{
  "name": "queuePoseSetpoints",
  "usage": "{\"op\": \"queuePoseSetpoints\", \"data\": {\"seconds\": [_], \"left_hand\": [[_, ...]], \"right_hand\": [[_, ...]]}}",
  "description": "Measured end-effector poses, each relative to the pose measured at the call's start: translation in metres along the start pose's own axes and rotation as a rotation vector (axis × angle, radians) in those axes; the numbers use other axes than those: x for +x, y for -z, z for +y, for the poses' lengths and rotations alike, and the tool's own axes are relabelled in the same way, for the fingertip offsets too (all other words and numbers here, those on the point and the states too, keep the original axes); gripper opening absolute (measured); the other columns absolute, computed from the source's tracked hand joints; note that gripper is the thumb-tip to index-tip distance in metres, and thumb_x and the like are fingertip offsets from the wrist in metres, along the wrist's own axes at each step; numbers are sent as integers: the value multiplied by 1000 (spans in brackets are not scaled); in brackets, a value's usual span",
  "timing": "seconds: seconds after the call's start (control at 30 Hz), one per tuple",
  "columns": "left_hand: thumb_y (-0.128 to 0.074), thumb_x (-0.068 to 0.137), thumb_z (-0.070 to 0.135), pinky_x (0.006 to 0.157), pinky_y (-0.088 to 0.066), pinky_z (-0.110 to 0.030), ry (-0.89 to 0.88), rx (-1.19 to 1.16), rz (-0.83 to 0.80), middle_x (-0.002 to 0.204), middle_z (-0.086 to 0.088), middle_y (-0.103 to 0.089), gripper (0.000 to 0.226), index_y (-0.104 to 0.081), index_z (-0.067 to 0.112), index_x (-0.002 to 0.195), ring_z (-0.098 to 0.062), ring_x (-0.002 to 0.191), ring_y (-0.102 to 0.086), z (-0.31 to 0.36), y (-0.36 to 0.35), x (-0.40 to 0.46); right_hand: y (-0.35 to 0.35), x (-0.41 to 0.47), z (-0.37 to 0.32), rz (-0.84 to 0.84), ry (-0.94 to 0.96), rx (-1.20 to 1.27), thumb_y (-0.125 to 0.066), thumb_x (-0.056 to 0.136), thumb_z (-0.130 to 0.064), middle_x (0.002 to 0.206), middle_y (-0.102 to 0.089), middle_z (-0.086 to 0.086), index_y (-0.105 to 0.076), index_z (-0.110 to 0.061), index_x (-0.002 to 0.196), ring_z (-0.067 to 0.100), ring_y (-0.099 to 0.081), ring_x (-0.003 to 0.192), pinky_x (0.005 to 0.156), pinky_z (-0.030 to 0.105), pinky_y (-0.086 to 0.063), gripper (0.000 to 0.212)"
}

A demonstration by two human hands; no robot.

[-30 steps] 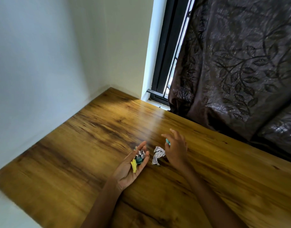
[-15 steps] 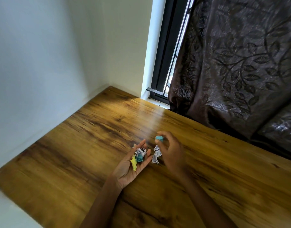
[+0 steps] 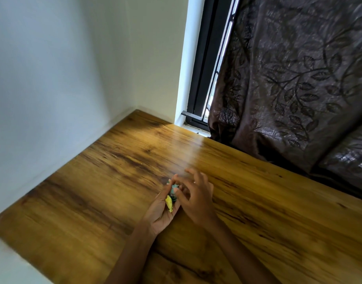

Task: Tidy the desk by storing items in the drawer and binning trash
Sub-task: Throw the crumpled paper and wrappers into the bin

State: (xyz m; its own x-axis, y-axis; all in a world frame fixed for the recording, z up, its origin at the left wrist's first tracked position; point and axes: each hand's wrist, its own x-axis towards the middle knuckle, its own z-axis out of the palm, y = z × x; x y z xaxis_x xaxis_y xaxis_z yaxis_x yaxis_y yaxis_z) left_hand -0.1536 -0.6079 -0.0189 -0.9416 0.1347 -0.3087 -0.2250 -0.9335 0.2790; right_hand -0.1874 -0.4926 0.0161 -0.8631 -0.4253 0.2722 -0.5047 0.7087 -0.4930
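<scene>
Over the middle of the wooden desk (image 3: 258,201), both hands are bunched together. The left hand (image 3: 158,212) is palm up, fingers curled up into a loose cup, and it's holding a little pile of crumpled paper scraps (image 3: 171,198): a yellow bit sits nearest the wrist, with teal and greyish bits tucked further up toward the fingertips. Kinda blurry, so I can't count the pieces.

The right hand (image 3: 196,195) is right beside it, palm down, touching the left one around the fingertips. Its thumb and first fingers reach into the scrap pile, while the other fingers are spread and lifted. Whether it's actually pinching a scrap or just poking at the pile, I honestly can't tell; the fingers cover that spot.

Both forearms come in from the bottom edge. The desk runs into a corner of white wall (image 3: 53,78) on the left, and at the back there's a dark window frame (image 3: 204,78) with a brown leaf-pattern curtain (image 3: 298,78) hanging down to the desk's far edge.
</scene>
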Motion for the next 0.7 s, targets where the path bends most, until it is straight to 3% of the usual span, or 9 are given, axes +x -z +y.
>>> {"op": "queuePoseSetpoints", "data": {"seconds": [0.1,0.17,0.23,0.33,0.4,0.53,0.6,0.7], "left_hand": [[-63,80,18,71,-60,-29,-20,-49,33,99,-12,-68,28,-73,7,103,-17,87,-69,0,-2,1],[-55,83,18,72,-60,-30,-33,-61,58,93,-10,-69,28,-75,7,100,-15,82,-70,0,-5,-1],[-54,82,18,73,-60,-30,-38,-48,63,90,-9,-70,28,-76,8,98,-14,80,-70,-1,-5,-3],[-74,72,16,72,-59,-29,-32,-12,63,92,-8,-70,31,-74,9,102,-14,83,-70,-1,-4,-6],[-92,50,16,73,-59,-30,-30,-27,43,94,-8,-69,61,-72,9,108,-14,85,-69,-2,-1,-7],[-96,38,17,73,-59,-33,-38,-41,49,91,-7,-70,71,-73,9,104,-15,80,-70,-6,3,-9],[-89,52,16,70,-60,-35,-49,-41,118,88,-5,-68,51,-74,9,101,-15,75,-71,-9,2,-10],[-58,79,18,72,-60,-36,-26,-75,173,91,-7,-66,25,-66,8,100,-17,78,-70,-19,-7,-26]], "right_hand": [[9,1,10,67,-121,157,-41,85,-40,141,-38,-6,-44,-29,130,1,-28,123,103,39,-27,47],[10,-3,21,-26,-192,123,-40,86,-37,150,-28,-4,-39,-29,136,7,-25,134,111,44,-24,51],[4,-13,29,-166,-190,35,-41,93,-33,155,-18,-4,-33,-30,141,15,-16,142,114,40,-18,48],[-3,-36,30,-216,-135,-26,-37,99,-25,154,-21,-5,-30,-29,143,13,-15,143,113,28,-16,44],[-2,-49,28,-182,-131,-47,-37,100,-19,152,-29,-3,-33,-25,142,11,-22,141,111,23,-20,43],[4,-63,20,-35,-221,36,-49,94,-12,139,-49,-3,-48,-24,132,8,-43,128,101,15,-28,41],[11,-66,13,42,-366,169,-53,93,-19,131,-56,-7,-52,-28,128,6,-49,119,97,17,-36,36],[21,-75,-4,139,-456,308,-54,93,-29,118,-61,-11,-53,-33,123,2,-56,102,81,17,-46,31]]}}
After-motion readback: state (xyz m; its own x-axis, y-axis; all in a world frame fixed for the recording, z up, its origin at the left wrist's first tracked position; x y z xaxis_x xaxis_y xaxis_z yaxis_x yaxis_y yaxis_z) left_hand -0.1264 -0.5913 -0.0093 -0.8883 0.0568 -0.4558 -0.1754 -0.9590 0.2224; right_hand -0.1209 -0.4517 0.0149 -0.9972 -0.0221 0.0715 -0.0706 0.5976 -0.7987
